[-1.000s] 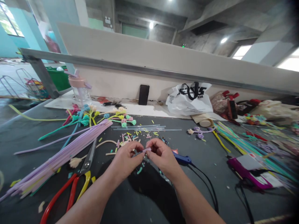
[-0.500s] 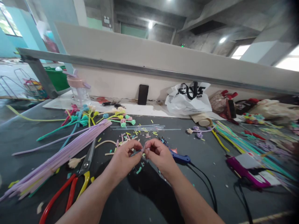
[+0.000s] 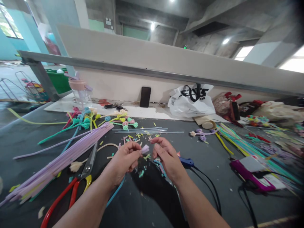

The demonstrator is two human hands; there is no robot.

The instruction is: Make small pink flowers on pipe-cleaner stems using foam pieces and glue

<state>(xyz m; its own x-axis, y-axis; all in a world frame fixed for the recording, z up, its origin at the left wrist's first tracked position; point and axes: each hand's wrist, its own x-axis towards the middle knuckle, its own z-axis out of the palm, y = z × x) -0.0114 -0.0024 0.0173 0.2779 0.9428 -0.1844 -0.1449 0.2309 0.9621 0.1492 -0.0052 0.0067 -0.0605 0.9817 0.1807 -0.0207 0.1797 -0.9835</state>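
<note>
Thumb and fingers of my left hand [image 3: 128,155] pinch a small lilac tuft [image 3: 145,149] of fuzzy pipe cleaner, its splayed end pointing right. A blue fuzzy stem [image 3: 116,192] runs down from beneath this hand; whether it joins the tuft is hidden. Just right of the tuft, my right hand [image 3: 167,158] is half curled, its fingers apart and nothing visible between them. Behind that hand lies a blue glue gun [image 3: 186,162] with a black cord. Short cut bits [image 3: 142,174] of pipe cleaner litter the dark table under both hands.
Red-and-yellow-handled scissors [image 3: 87,167] and a bundle of lilac pipe cleaners [image 3: 68,158] lie left. Fuzzy flowers [image 3: 125,123] and clear glue sticks [image 3: 142,129] are farther back. A purple glue gun [image 3: 251,175] rests right. A phone [image 3: 145,97] leans against the back panel.
My hands have come apart: the right has drawn off to the right and its fingers have loosened. The lilac tuft now shows in my left hand, and a blue stem has appeared below it.
</note>
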